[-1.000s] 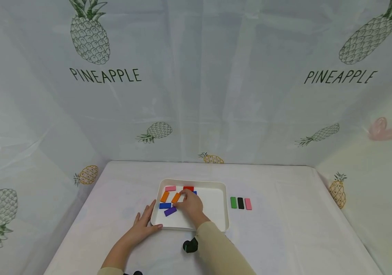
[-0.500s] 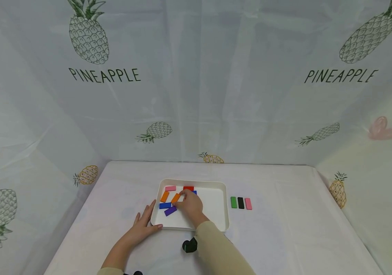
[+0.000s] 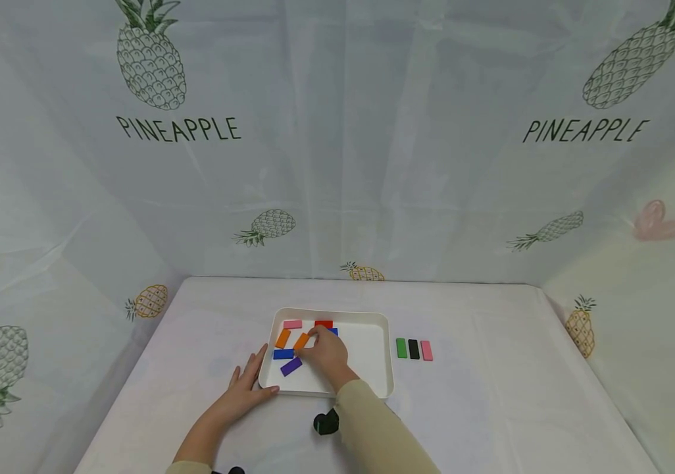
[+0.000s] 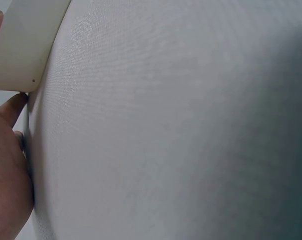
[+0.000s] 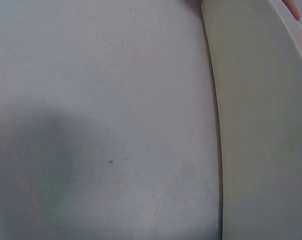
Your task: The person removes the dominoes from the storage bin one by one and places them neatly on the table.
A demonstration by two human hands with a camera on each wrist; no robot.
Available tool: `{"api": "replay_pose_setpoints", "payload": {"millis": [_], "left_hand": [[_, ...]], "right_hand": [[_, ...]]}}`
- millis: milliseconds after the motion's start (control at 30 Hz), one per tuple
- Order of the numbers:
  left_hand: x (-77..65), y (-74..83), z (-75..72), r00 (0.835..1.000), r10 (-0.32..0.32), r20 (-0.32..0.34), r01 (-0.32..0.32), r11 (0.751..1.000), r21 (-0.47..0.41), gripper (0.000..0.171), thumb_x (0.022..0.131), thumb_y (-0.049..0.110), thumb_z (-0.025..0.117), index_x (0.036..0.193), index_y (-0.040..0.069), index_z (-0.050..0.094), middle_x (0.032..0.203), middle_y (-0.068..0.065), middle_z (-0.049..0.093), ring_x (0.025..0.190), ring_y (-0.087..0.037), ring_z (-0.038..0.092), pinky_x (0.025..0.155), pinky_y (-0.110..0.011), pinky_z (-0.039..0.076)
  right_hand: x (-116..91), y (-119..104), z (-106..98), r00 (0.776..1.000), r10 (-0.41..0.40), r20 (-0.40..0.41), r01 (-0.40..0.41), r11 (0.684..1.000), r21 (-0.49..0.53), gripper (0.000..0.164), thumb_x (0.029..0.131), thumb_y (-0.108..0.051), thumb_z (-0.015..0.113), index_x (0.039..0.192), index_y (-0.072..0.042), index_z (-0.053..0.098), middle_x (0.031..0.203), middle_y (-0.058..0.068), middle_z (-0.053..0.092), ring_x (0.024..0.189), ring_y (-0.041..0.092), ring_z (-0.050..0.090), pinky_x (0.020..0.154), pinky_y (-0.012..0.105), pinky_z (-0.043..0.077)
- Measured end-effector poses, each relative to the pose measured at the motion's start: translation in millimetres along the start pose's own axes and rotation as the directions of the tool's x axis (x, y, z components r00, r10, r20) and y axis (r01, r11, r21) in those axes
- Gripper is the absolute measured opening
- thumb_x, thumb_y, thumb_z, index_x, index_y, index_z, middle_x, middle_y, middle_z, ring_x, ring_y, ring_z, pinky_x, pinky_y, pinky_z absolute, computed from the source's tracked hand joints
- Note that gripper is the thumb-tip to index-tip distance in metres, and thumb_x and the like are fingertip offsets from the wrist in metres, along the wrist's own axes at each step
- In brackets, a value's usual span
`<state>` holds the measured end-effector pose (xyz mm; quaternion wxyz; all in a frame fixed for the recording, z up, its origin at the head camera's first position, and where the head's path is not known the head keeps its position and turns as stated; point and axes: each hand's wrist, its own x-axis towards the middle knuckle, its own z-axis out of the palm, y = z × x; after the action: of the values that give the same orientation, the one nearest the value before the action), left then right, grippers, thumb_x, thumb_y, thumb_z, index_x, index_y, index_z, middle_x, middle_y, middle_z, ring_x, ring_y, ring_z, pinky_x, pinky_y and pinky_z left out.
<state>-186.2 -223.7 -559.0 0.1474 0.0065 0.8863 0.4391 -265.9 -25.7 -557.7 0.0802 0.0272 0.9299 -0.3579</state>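
Right hand point(image 3: 329, 355) pinches small orange rectangular block point(image 3: 300, 341) inside left half of white shallow tray point(image 3: 370, 359); block left of palm, long axis slanting far-right to near-left. Left hand point(image 3: 242, 394) farther off, fingers spread at tray's near-left corner.

"PINEAPPLE" point(image 3: 178, 128) printed twice on pale backdrop point(image 3: 373, 171), below pineapple drawings point(image 3: 150, 68).

Purple block point(image 3: 291, 367) slid slightly toward the tray's near rim, a wider gap now between it and the blue block point(image 3: 283, 354), head view drifted a touch, tray point(image 3: 367, 315), worktop point(image 3: 491, 382) and printed pineapples point(image 3: 151, 68) sitting slightly farther left.
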Motion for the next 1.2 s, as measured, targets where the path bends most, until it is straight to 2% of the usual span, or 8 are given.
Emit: {"api": "replay_pose_setpoints", "payload": {"millis": [267,467,567,733,833,967,1067,1200], "left_hand": [[2.7,2.3,1.9,1.000,0.013,0.000,-0.013,1.000,-0.005,0.102,0.081,0.044,0.076,0.158,0.017,0.015,0.160,-0.016,0.016,0.147,-0.038,-0.001,0.113,-0.057,-0.014],[3.7,0.2,2.0,1.000,0.017,0.009,-0.017,1.000,-0.015,0.102,0.081,0.043,0.076,0.158,0.018,0.014,0.161,-0.016,0.015,0.147,-0.038,-0.003,0.112,-0.057,-0.015],[3.9,-2.1,1.9,1.000,0.010,0.011,-0.009,1.000,-0.009,0.102,0.081,0.044,0.076,0.158,0.020,0.013,0.161,-0.014,0.014,0.147,-0.037,-0.004,0.112,-0.057,-0.015],[4.8,-6.1,1.9,1.000,0.004,0.014,-0.004,1.000,0.002,0.103,0.081,0.046,0.075,0.158,0.021,0.012,0.162,-0.014,0.012,0.147,-0.037,-0.005,0.112,-0.058,-0.015],[5.1,-7.0,2.2,1.000,0.005,0.016,-0.005,1.000,0.001,0.104,0.081,0.046,0.075,0.158,0.019,0.011,0.161,-0.015,0.012,0.147,-0.038,-0.006,0.111,-0.058,-0.016],[4.0,-4.8,3.3,1.000,0.001,0.013,-0.001,1.000,-0.001,0.105,0.081,0.046,0.075,0.158,0.019,0.010,0.161,-0.017,0.014,0.147,-0.038,-0.005,0.111,-0.057,-0.016],[3.3,-5.1,3.9,1.000,-0.003,0.006,0.003,1.000,0.002,0.105,0.080,0.046,0.076,0.158,0.019,0.010,0.160,-0.017,0.015,0.147,-0.038,-0.005,0.112,-0.057,-0.016],[3.8,-7.0,4.0,1.000,0.004,0.003,-0.004,1.000,0.010,0.105,0.080,0.046,0.075,0.158,0.020,0.010,0.161,-0.016,0.013,0.147,-0.037,-0.004,0.112,-0.056,-0.016]], "right_hand": [[1.6,3.9,-3.7,1.000,-0.017,0.001,0.017,1.000,-0.003,0.043,0.073,-0.036,0.086,0.107,-0.017,0.066,0.077,-0.004,0.055,0.072,0.015,0.052,0.068,0.030,0.051],[-0.4,6.3,-15.4,0.996,-0.069,0.062,0.065,0.996,0.066,0.040,0.075,-0.034,0.085,0.103,-0.013,0.067,0.075,-0.001,0.053,0.069,0.015,0.048,0.061,0.027,0.045],[-0.2,8.3,-21.3,0.986,-0.127,0.105,0.112,0.985,0.135,0.037,0.076,-0.028,0.085,0.104,-0.010,0.067,0.073,-0.001,0.053,0.067,0.015,0.048,0.059,0.025,0.042],[-1.1,12.2,-28.3,0.959,-0.215,0.186,0.173,0.961,0.218,0.035,0.077,-0.021,0.085,0.106,-0.010,0.068,0.073,-0.001,0.055,0.066,0.014,0.050,0.058,0.023,0.043],[-4.3,12.6,-32.8,0.942,-0.254,0.221,0.213,0.958,0.194,0.036,0.076,-0.022,0.085,0.106,-0.012,0.068,0.071,-0.002,0.057,0.065,0.013,0.051,0.059,0.023,0.044],[-12.4,11.6,-43.1,0.925,-0.311,0.221,0.300,0.951,0.081,0.039,0.076,-0.028,0.085,0.108,-0.014,0.068,0.069,-0.005,0.057,0.064,0.011,0.051,0.059,0.023,0.045],[-17.0,11.3,-54.6,0.914,-0.349,0.209,0.350,0.936,0.032,0.042,0.076,-0.030,0.085,0.110,-0.015,0.067,0.071,-0.008,0.056,0.067,0.009,0.050,0.059,0.022,0.045],[-18.5,14.0,-73.4,0.903,-0.380,0.199,0.382,0.924,0.031,0.042,0.077,-0.030,0.084,0.113,-0.015,0.066,0.074,-0.010,0.055,0.072,0.009,0.050,0.060,0.021,0.046]]}}
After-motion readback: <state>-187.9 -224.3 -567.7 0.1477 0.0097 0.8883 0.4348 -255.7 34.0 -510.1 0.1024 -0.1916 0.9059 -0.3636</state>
